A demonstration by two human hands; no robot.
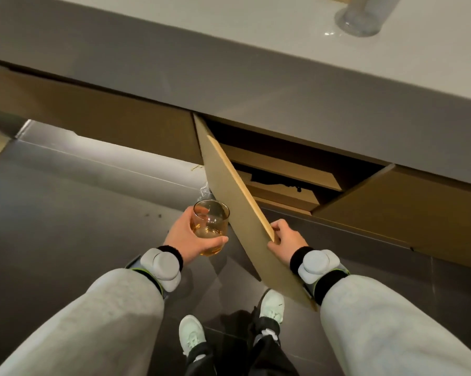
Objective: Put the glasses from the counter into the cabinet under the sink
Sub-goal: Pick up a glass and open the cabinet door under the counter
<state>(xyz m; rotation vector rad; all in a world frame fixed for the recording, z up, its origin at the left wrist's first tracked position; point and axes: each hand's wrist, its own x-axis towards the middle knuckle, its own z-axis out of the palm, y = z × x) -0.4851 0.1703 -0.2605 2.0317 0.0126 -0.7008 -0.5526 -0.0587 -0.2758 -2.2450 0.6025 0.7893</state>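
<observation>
My left hand (187, 234) grips an amber-tinted glass (211, 226), held upright in front of the cabinet, left of the door. My right hand (286, 238) holds the top edge of the tan cabinet door (237, 202), which stands swung open toward me. Behind the door the cabinet (288, 183) shows wooden shelves and a dark object lying inside. Another clear glass (360, 17) stands on the grey counter (229, 31) at the top right, cut off by the frame's edge.
Shut brown cabinet fronts (408, 204) flank the open one on both sides. The floor is dark tile (66, 213). My feet in pale shoes (192, 337) stand just below the door. A bit of clear plastic (204, 191) lies on the floor by the door's hinge side.
</observation>
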